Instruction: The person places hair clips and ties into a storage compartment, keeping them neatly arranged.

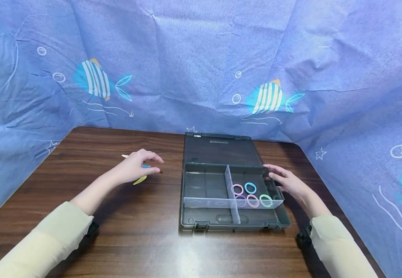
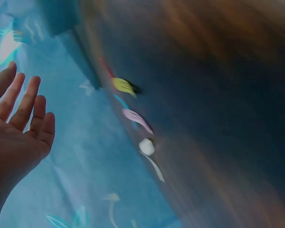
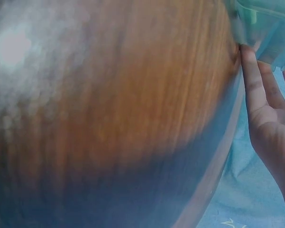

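Note:
My left hand (image 1: 136,166), fingers spread and holding nothing, hovers over several small hair clips on the table. Around it show a white clip (image 1: 124,156), a blue clip (image 1: 146,166), a red clip (image 1: 161,171) and a yellow clip (image 1: 139,180). A pink clip (image 2: 136,118) appears in the left wrist view. My right hand (image 1: 291,184) touches the right side of a dark, see-through divided box (image 1: 201,223); its visible fingers are fairly straight in the right wrist view, the thumb unclear. Coloured hair ties (image 1: 250,188) lie in the box's back right compartment.
The box's lid (image 1: 221,150) lies folded back behind it. Clear dividers (image 1: 206,202) split the box. The brown wooden table (image 1: 145,239) meets a blue fish-print cloth (image 1: 194,77) at the back and sides.

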Demonstrator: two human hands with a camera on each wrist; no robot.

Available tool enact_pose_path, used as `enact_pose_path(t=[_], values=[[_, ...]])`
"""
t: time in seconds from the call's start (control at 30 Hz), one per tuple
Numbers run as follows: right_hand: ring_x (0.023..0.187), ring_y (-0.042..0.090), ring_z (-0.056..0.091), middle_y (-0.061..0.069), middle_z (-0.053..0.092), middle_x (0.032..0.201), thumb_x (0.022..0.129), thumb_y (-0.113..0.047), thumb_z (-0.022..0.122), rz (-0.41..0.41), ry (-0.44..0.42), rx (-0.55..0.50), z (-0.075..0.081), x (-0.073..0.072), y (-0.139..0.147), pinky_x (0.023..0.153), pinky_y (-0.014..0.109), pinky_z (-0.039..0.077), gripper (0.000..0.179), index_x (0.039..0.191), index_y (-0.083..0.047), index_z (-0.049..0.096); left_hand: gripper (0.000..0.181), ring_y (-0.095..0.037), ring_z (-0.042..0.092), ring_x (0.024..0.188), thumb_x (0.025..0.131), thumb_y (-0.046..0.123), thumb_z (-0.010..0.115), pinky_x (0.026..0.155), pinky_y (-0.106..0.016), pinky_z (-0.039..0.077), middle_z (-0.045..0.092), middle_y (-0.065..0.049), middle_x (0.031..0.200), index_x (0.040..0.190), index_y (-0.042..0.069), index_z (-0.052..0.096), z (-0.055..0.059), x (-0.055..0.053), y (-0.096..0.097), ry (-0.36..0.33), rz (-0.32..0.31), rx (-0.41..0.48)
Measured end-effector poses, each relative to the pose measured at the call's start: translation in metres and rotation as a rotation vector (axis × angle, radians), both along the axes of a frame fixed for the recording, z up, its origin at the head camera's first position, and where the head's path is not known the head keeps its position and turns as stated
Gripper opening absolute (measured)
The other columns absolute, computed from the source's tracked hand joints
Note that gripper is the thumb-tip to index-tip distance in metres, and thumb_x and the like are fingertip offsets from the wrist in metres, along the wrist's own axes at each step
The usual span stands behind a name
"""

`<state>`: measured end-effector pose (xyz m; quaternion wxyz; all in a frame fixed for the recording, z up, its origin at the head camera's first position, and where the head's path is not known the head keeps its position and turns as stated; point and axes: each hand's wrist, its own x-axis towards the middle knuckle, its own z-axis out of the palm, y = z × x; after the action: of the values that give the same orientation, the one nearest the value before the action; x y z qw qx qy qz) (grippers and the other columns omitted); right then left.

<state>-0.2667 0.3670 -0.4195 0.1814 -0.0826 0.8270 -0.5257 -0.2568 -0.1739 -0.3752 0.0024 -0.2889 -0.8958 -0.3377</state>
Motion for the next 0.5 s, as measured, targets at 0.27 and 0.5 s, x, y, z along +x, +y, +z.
enact_pose_path(t=[0.27, 0.5], values=[[0.111, 0.002, 0.050, 0.019, 0.034, 0.146, 0.100, -0.033, 0.046, 0.011, 0.003, 0.026, 0.002, 0.001, 0.000, 0.095, 0.057, 0.039, 0.053, 0.147, -0.015, 0.031, 0.033, -0.027, 0.063, 0.104, 0.082, 0.009, 0.072, 0.087, -0.048, 0.047, 0.069, -0.011, 0.108, 0.113, 0.002, 0.063, -0.017, -0.009, -0.024, -0.007, -0.037, -0.011], [0.110, 0.003, 0.050, 0.019, 0.036, 0.144, 0.099, -0.034, 0.046, 0.005, 0.004, 0.018, 0.001, 0.001, 0.000, 0.095, 0.055, 0.040, 0.053, 0.147, -0.015, 0.031, 0.026, -0.023, 0.063, 0.087, 0.081, 0.008, 0.073, 0.078, -0.047, 0.048, 0.070, -0.007, 0.093, 0.105, 0.002, 0.066, -0.029, -0.014, -0.036, 0.032, -0.067, -0.077]])
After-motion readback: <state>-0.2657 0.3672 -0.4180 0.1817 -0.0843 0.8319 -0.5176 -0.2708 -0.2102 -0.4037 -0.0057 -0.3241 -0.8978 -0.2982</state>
